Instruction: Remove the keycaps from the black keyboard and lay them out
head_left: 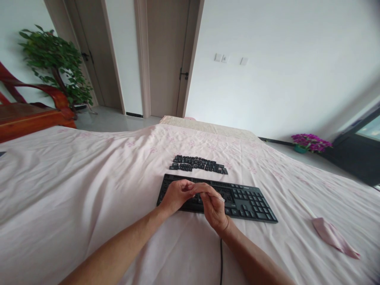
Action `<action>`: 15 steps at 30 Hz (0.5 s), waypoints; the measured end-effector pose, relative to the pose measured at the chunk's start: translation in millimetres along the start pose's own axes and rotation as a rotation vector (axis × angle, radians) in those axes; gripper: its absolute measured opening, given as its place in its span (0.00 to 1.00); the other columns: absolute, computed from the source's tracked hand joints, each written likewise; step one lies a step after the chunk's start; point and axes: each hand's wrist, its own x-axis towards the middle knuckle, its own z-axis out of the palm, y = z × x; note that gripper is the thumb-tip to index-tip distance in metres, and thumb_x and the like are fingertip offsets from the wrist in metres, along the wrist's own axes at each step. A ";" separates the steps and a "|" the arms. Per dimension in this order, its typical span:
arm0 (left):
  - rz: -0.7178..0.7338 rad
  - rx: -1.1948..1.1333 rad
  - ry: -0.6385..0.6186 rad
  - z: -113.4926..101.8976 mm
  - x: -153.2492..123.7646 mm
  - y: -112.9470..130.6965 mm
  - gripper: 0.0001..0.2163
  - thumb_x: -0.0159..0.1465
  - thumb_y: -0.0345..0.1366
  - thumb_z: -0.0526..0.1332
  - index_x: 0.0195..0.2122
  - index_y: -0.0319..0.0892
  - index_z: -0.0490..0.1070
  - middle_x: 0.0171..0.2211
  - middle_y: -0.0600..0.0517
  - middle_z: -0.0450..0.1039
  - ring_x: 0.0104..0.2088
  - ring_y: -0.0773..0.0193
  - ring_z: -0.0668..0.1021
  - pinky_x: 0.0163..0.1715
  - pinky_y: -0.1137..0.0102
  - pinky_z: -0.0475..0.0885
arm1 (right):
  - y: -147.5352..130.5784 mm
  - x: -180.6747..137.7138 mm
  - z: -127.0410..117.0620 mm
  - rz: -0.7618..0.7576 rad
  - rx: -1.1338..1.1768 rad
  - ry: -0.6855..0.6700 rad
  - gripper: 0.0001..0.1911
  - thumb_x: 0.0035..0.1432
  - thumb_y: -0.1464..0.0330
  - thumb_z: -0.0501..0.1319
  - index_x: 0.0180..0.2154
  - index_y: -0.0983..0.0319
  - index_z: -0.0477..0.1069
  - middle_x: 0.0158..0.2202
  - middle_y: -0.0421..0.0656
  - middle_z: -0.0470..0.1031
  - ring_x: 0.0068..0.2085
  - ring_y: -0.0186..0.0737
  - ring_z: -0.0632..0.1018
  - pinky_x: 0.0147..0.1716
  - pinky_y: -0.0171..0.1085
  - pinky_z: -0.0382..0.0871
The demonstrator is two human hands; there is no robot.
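Observation:
A black keyboard [249, 200] lies on the pink cloth-covered surface [89, 190], its cable [221, 261] running toward me. Beyond it, several loose black keycaps [197, 163] lie in rows. My left hand [175, 196] rests on the keyboard's left half, fingers curled, thumb and fingers pinched toward my right hand. My right hand [213, 206] is curled over the keyboard's middle and pinches a thin white stick-like tool [221, 198]. The fingertips of both hands meet above the keys.
A white stick [302, 203] and a folded pink cloth [334, 237] lie to the right of the keyboard. A red wooden chair [29, 111] and a green plant [56, 63] stand at the back left. Two doors [166, 55] and purple flowers [310, 142] are behind.

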 end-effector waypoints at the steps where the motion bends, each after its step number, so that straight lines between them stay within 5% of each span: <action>1: -0.004 -0.004 -0.004 -0.7 1.0 -0.6 0.10 0.54 0.38 0.64 0.34 0.38 0.76 0.30 0.51 0.78 0.30 0.63 0.78 0.29 0.74 0.68 | -1.1 -0.3 -0.1 -0.041 -0.020 -0.036 0.13 0.66 0.66 0.50 0.36 0.59 0.72 0.38 0.47 0.75 0.44 0.44 0.75 0.43 0.43 0.71; 8: -0.070 -0.086 -0.018 -3.1 2.8 -0.8 0.12 0.54 0.39 0.64 0.36 0.36 0.75 0.27 0.50 0.77 0.27 0.65 0.77 0.27 0.74 0.68 | -7.8 5.9 -6.6 -0.170 -0.158 0.013 0.11 0.65 0.69 0.51 0.38 0.58 0.72 0.35 0.45 0.74 0.41 0.42 0.75 0.45 0.44 0.69; 15: -0.122 -0.251 0.027 -3.8 0.1 0.1 0.19 0.55 0.40 0.65 0.45 0.37 0.69 0.33 0.47 0.77 0.32 0.63 0.79 0.30 0.73 0.70 | 5.1 15.5 -21.1 0.119 -0.568 0.013 0.08 0.62 0.67 0.54 0.39 0.58 0.72 0.35 0.44 0.75 0.38 0.41 0.75 0.41 0.37 0.67</action>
